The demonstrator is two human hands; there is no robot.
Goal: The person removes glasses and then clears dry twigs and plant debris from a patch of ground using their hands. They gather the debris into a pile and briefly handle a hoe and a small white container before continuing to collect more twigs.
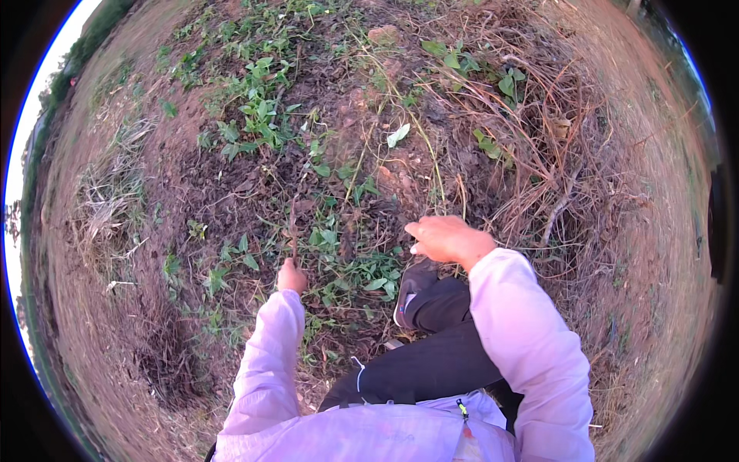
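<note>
My left hand [292, 276] is closed around the lower end of a thin brown stick [294, 228], which points away from me over dark soil and weeds. To the right, my right hand [444, 238] is held above the ground near my shoe [414, 289], fingers pointing left. Long pale green vine stems [430, 150] run down to the far side of this hand; whether its fingers grip them cannot be told. Green leafy weeds [335, 277] grow between my hands.
A heap of dry stalks and twigs [537, 144] lies at the right. Leafy green plants [262, 112] stand ahead, left of centre. Dry pale grass [109, 196] lies far left. A reddish clod [384, 36] sits at the top. My dark-trousered leg [427, 364] is bent before me.
</note>
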